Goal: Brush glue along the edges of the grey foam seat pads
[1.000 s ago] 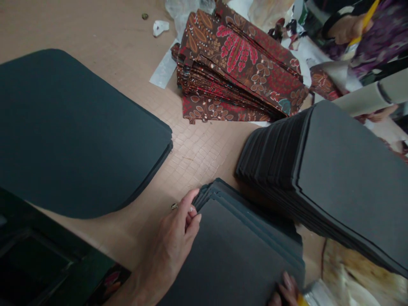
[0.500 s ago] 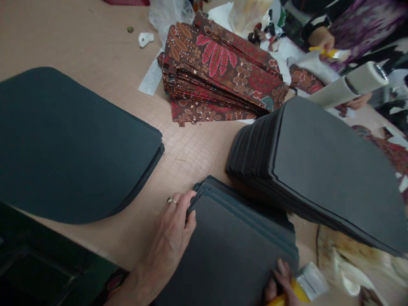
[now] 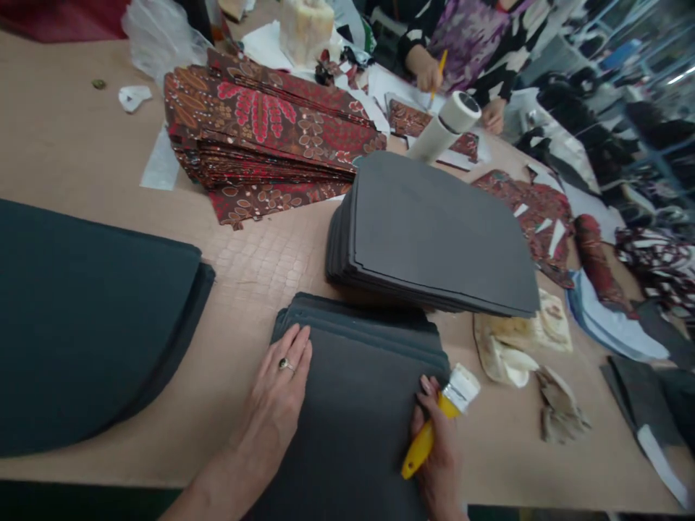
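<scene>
My left hand (image 3: 282, 380), with a ring on one finger, lies flat on the upper left edge of a stack of dark grey sheets (image 3: 358, 412), its fingers stretched out. A paintbrush (image 3: 426, 438) with a yellow handle and pale bristles is in my right hand (image 3: 442, 456). The fingertips of that hand rest on the stack's right edge while the bristles point away, up and right. The upper sheets are fanned in steps at the far edge. Just beyond stands a taller pile of grey, round-cornered sheets (image 3: 439, 231).
Large dark sheets (image 3: 92, 318) lie at left. Behind are patterned fabric pieces (image 3: 260, 137) and a white cylinder (image 3: 445, 126). At right lie a stained cloth (image 3: 504, 347) and a glove (image 3: 562, 405). Across the table a co-worker's hand (image 3: 426, 69) holds a yellow-handled tool.
The view has swung right and tilted up. My left fingers, earlier curled at the sheets' corner, now lie flat on top. My right hand still holds the paintbrush at the right edge.
</scene>
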Demonstrator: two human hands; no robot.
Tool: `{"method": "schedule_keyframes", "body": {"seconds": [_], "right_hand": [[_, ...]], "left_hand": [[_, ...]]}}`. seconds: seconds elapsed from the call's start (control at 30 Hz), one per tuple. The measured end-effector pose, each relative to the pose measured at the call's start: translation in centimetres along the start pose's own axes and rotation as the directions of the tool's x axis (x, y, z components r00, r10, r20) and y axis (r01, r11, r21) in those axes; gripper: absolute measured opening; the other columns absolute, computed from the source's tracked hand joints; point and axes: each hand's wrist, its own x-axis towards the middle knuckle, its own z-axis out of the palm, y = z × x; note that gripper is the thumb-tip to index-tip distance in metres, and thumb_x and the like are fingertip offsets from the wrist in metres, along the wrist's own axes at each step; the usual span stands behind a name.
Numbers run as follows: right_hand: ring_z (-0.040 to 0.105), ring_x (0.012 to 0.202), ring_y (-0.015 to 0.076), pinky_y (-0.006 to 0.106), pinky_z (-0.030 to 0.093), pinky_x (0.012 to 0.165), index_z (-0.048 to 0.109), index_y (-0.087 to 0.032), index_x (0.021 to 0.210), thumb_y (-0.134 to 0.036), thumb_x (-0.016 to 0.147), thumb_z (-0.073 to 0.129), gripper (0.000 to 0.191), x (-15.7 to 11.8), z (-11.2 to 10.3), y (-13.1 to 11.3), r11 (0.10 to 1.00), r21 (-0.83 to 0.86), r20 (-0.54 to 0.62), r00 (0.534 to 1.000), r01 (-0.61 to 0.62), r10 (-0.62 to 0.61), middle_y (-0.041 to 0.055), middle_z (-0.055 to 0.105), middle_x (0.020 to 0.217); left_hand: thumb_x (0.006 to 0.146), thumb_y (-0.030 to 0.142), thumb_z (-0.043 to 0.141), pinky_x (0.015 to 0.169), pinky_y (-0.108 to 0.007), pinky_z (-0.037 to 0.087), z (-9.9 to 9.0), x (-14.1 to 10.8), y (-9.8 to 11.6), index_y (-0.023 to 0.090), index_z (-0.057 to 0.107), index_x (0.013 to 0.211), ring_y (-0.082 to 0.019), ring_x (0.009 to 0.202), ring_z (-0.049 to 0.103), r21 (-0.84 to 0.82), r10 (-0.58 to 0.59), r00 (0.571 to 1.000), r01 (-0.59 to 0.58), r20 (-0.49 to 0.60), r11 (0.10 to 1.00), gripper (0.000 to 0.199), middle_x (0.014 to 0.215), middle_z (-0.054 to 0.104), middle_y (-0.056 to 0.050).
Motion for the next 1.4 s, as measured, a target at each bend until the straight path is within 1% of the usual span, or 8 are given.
{"method": "schedule_keyframes", "body": {"seconds": [0.2, 0.33, 0.5, 0.77, 0.97, 1.13, 1.27, 1.4], "right_hand": [[0.051, 0.12, 0.0254, 0.044, 0.047, 0.095, 0.059, -0.016, 0.102, -0.015, 0.086, 0.048, 0.019, 1.4, -0.7, -1.5, 0.989, -0.061, -0.044, 0.989, 0.136, -0.138, 0.0142, 0.058, 0.124], [0.046, 0.125, 0.0248, 0.045, 0.047, 0.096, 0.057, -0.019, 0.102, -0.016, 0.086, 0.05, 0.018, 2.4, -1.1, -4.6, 0.994, 0.013, 0.003, 0.994, 0.11, -0.11, 0.0136, 0.055, 0.128], [0.049, 0.121, 0.0222, 0.043, 0.048, 0.095, 0.055, -0.021, 0.105, -0.011, 0.086, 0.048, 0.023, 3.3, 0.0, -7.8, 0.951, 0.13, 0.081, 0.953, 0.281, -0.292, 0.012, 0.057, 0.125], [0.049, 0.12, 0.0253, 0.045, 0.048, 0.094, 0.057, -0.018, 0.104, -0.017, 0.089, 0.047, 0.018, 4.3, -1.0, -2.3, 0.988, 0.054, -0.023, 0.989, 0.144, -0.143, 0.0152, 0.056, 0.125], [0.05, 0.118, 0.0255, 0.045, 0.049, 0.093, 0.057, -0.018, 0.107, -0.022, 0.091, 0.045, 0.02, 4.1, 0.5, -1.5, 0.982, 0.078, -0.06, 0.984, 0.171, -0.167, 0.0148, 0.054, 0.127], [0.052, 0.114, 0.0268, 0.046, 0.049, 0.089, 0.059, -0.017, 0.103, -0.024, 0.092, 0.042, 0.021, 4.0, 1.2, -0.9, 0.975, 0.036, -0.082, 0.973, 0.22, -0.217, 0.0154, 0.055, 0.126], [0.052, 0.112, 0.0274, 0.046, 0.049, 0.088, 0.059, -0.016, 0.104, -0.029, 0.093, 0.04, 0.025, 3.8, 1.6, -0.4, 0.971, 0.03, -0.078, 0.969, 0.238, -0.235, 0.016, 0.055, 0.125], [0.053, 0.109, 0.0284, 0.046, 0.048, 0.087, 0.06, -0.015, 0.101, -0.036, 0.094, 0.037, 0.031, 4.0, 1.7, -0.4, 0.968, 0.061, -0.085, 0.968, 0.243, -0.238, 0.0174, 0.057, 0.122]], "left_hand": [[0.085, 0.04, 0.052, 0.099, -0.055, 0.039, 1.2, 0.0, 1.5, 0.01, 0.044, 0.134, -0.041, 0.134, 0.026, 0.105, 0.005, 0.999, -0.01, 0.044, 0.994, 0.057, 0.14, 0.039, -0.024], [0.084, 0.041, 0.053, 0.102, -0.06, 0.031, 1.6, 0.0, 1.9, 0.017, 0.044, 0.136, -0.044, 0.137, 0.011, 0.171, 0.07, 0.994, -0.083, 0.084, 0.982, 0.058, 0.146, 0.033, -0.02], [0.088, 0.038, 0.043, 0.103, -0.06, 0.027, 2.3, 0.4, 1.5, 0.011, 0.046, 0.134, -0.043, 0.138, 0.013, 0.218, 0.074, 0.996, -0.082, 0.044, 0.972, 0.053, 0.145, 0.032, -0.025], [0.088, 0.039, 0.039, 0.104, -0.059, 0.026, 2.2, 1.2, 1.6, 0.009, 0.048, 0.132, -0.042, 0.135, 0.024, 0.29, 0.064, 0.998, -0.067, 0.017, 0.955, 0.054, 0.142, 0.038, -0.022], [0.089, 0.041, 0.04, 0.106, -0.052, 0.03, 2.7, 1.1, 1.4, 0.008, 0.044, 0.135, -0.035, 0.134, 0.03, 0.292, 0.062, 0.997, -0.074, 0.049, 0.954, 0.056, 0.143, 0.038, -0.019], [0.091, 0.04, 0.036, 0.105, -0.056, 0.029, 1.9, 0.5, 3.0, 0.004, 0.04, 0.135, -0.037, 0.137, 0.021, 0.339, -0.08, 0.993, 0.106, -0.09, 0.935, 0.058, 0.145, 0.032, -0.024], [0.089, 0.043, 0.043, 0.109, -0.05, 0.027, 1.6, -2.0, 5.6, 0.018, 0.031, 0.142, -0.03, 0.139, 0.022, 0.332, 0.075, 0.994, -0.096, 0.076, 0.938, 0.06, 0.149, 0.03, -0.012], [0.088, 0.046, 0.045, 0.111, -0.047, 0.026, 2.0, -3.2, 6.7, 0.018, 0.027, 0.143, -0.027, 0.139, 0.022, 0.278, 0.043, 0.991, -0.076, 0.126, 0.958, 0.064, 0.15, 0.027, -0.013]]}}
